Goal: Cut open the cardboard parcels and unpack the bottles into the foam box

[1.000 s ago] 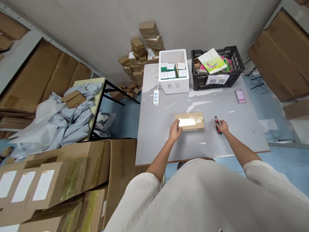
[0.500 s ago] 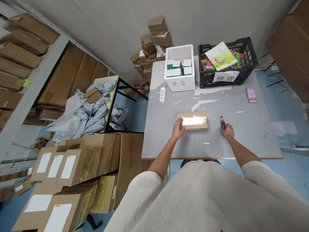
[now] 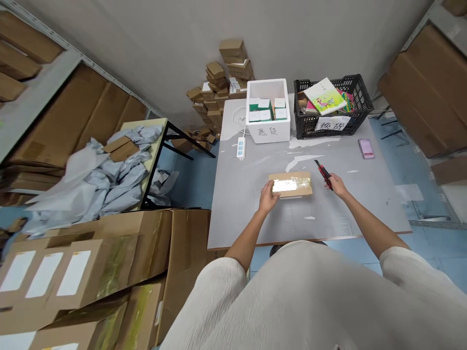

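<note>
A small cardboard box (image 3: 301,183) with shiny clear tape along its top lies on the grey table (image 3: 237,209). My left hand (image 3: 268,197) grips the box at its left end, thumb on the near side. In my right hand (image 3: 336,185) is a red and black utility knife (image 3: 323,174), raised a little to the right of the box. Its tip points away and to the left, apart from the cardboard. Whether the blade is out is too small to tell.
At the table's back stand a white foam box (image 3: 272,136) with small cartons and a black crate (image 3: 333,131) with books. A power strip (image 3: 241,148) and a phone (image 3: 366,148) lie on the table. Large cartons (image 3: 153,243) crowd the left.
My right hand has lifted the utility knife and turned it so the tip slants left toward the box. My left hand stays on the box. The camera view has shifted.
</note>
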Demonstrator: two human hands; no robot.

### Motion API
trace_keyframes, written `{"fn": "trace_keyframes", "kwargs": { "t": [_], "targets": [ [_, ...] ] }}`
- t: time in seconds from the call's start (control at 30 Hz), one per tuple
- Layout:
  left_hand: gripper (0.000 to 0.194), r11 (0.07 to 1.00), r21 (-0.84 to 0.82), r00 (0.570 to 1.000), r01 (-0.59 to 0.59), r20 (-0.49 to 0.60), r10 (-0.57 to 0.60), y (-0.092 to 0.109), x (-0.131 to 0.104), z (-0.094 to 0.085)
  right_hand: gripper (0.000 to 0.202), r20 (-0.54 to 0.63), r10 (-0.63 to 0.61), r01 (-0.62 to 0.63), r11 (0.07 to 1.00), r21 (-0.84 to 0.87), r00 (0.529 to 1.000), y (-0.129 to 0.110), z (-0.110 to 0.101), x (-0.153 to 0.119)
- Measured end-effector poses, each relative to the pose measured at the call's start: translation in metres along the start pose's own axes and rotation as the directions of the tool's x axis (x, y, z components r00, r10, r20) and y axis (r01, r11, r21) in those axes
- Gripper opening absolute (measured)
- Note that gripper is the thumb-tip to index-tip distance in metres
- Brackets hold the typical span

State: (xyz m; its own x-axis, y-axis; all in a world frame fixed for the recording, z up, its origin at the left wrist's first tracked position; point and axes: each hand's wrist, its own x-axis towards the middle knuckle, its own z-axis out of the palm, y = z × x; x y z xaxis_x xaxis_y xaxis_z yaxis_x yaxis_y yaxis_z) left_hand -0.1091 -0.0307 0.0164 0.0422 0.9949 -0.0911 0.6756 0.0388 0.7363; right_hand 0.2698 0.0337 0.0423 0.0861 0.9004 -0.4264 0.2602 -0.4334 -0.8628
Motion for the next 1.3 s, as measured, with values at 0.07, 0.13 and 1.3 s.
{"fn": "trace_keyframes", "kwargs": {
  "t": [0.07,0.13,1.3],
  "targets": [
    [0.067,0.999,-0.029,1.000,-0.028,0.003,0.028,-0.005,0.001,-0.001,0.033,0.055,-0.067,0.069,0.997,-0.038,0.996,-0.023,0.010,-0.006],
    [0.062,0.995,-0.074,0.998,-0.064,0.006,0.064,-0.011,0.003,-0.003,0.041,0.116,-0.152,0.163,0.982,-0.094,0.982,-0.042,0.022,-0.015],
    [0.059,0.926,-0.377,0.999,-0.031,0.023,0.043,-0.042,0.029,0.005,0.040,0.521,-0.123,0.536,0.194,-0.822,0.844,-0.126,0.137,-0.048]
  ]
}}
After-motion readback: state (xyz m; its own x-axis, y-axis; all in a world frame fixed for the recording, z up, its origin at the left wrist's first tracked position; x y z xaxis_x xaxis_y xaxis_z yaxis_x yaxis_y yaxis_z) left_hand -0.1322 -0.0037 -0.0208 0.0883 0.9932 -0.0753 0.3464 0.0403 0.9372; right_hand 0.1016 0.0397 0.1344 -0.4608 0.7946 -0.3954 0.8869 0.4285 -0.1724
